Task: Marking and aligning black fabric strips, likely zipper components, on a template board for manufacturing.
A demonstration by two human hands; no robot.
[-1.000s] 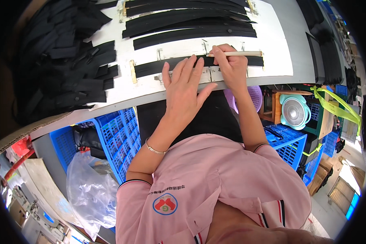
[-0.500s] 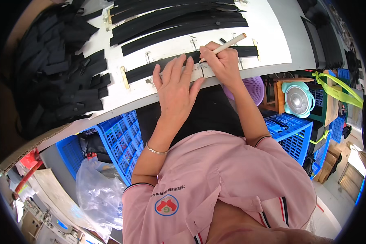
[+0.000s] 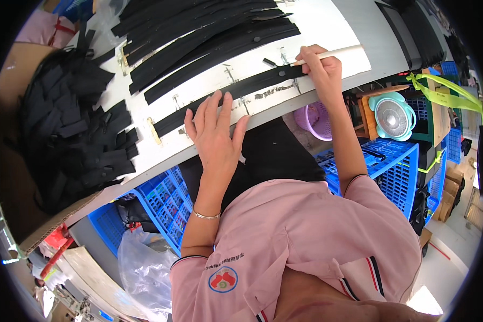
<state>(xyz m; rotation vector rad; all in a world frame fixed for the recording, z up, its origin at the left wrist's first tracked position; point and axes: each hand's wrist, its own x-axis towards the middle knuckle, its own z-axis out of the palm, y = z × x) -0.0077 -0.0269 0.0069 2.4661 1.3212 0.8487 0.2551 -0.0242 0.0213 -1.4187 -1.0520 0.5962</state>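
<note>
A black fabric strip (image 3: 255, 79) lies lengthwise along the near side of a white board (image 3: 190, 140). My left hand (image 3: 216, 137) rests on the strip's middle with its fingers stretched and apart, hiding part of it. Toward the right end, my right hand (image 3: 325, 72) grips a white pencil-like marker (image 3: 344, 51), its tip down by the strip. Dark marks and lines show on the board around the strip. A short black piece (image 3: 270, 63) lies just beyond it.
More black strips (image 3: 209, 51) lie in rows farther back. At the left, a cardboard box (image 3: 11, 70) holds a heap of cut black pieces (image 3: 64, 123). Below the table edge are blue crates (image 3: 394, 172), a purple basket (image 3: 321, 122) and a turquoise fan (image 3: 393, 116).
My right hand has moved rightward along the strip with the marker, from near the left hand to the strip's right end. My left hand stays on the strip; the view has shifted.
</note>
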